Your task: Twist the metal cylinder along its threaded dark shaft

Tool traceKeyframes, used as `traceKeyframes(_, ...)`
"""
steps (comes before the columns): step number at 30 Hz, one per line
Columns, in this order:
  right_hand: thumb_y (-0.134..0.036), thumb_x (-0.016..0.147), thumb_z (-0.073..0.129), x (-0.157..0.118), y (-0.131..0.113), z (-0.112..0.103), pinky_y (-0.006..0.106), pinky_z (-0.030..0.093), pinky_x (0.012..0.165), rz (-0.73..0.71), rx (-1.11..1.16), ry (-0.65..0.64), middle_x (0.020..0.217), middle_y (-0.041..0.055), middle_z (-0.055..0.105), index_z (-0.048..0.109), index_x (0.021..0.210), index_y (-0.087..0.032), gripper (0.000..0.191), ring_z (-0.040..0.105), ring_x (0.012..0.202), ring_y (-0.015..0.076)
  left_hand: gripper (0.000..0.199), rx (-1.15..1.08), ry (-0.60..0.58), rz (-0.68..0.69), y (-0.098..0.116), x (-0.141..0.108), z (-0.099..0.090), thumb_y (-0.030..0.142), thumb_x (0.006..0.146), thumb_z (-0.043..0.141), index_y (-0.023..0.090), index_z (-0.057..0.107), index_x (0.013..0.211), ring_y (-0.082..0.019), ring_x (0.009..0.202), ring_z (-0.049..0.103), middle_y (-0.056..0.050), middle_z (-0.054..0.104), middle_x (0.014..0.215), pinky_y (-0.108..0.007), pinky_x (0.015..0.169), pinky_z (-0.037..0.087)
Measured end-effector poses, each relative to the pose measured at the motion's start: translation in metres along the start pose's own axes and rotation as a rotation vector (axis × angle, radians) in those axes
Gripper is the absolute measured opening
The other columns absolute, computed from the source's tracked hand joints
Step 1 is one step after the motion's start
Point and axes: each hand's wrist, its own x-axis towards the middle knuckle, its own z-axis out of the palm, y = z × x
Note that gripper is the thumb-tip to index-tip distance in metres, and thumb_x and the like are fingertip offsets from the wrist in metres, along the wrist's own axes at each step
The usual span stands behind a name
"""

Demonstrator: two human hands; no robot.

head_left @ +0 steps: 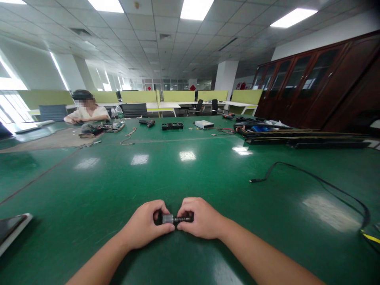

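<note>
A small silver metal cylinder with a dark ridged shaft (168, 219) lies lengthwise between my two hands, low over the near middle of the green table (184, 178). My left hand (144, 225) is closed around the silver end, thumb along its near side and fingers curled over the far side. On the other end, my right hand (203, 219) pinches the ridged shaft, with fingers and thumb around it. The two thumb tips almost meet below the part. Its outer ends are partly hidden by my hands, so its exact kind is unclear.
A black cable (297, 165) curves across the right side. Black rails (308, 136) lie at the far right. Along the back are a power drill (147, 123), a black bracket (172, 126) and a flat silver box (204, 124). A person (86, 111) sits far left.
</note>
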Motion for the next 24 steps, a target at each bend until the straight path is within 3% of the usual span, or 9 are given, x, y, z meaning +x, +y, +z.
traceKeyframes(13, -0.017, 0.065, 0.077, 0.0, 0.015, -0.015, 0.022, 0.036, 0.054, 0.108, 0.076, -0.014, 0.066, -0.0025, 0.057, 0.071, 0.074, -0.017, 0.011, 0.05, 0.06, 0.0105, 0.03, -0.002, 0.019, -0.013, -0.002, 0.001, 0.002, 0.047, 0.075, 0.071, 0.019, 0.063, 0.081, -0.016, 0.069, 0.052, 0.002, 0.058, 0.073, -0.023, 0.06, 0.033)
traceKeyframes(19, -0.014, 0.065, 0.074, 0.002, 0.026, -0.022, 0.022, 0.034, 0.052, 0.277, 0.039, 0.134, 0.061, -0.0031, 0.055, 0.07, 0.072, -0.015, 0.008, 0.047, 0.056, 0.0102, 0.029, -0.002, 0.051, -0.037, 0.0, 0.001, 0.002, 0.047, 0.078, 0.067, 0.019, 0.062, 0.08, -0.015, 0.067, 0.051, 0.003, 0.056, 0.07, -0.024, 0.059, 0.033)
traceKeyframes(24, -0.014, 0.063, 0.074, 0.0, 0.028, -0.023, 0.021, 0.035, 0.051, 0.232, 0.104, 0.075, 0.064, -0.0025, 0.056, 0.07, 0.071, -0.015, 0.009, 0.048, 0.056, 0.0101, 0.029, -0.003, 0.052, -0.037, -0.002, 0.001, 0.002, 0.047, 0.078, 0.067, 0.019, 0.062, 0.079, -0.015, 0.066, 0.052, 0.003, 0.056, 0.07, -0.024, 0.059, 0.033)
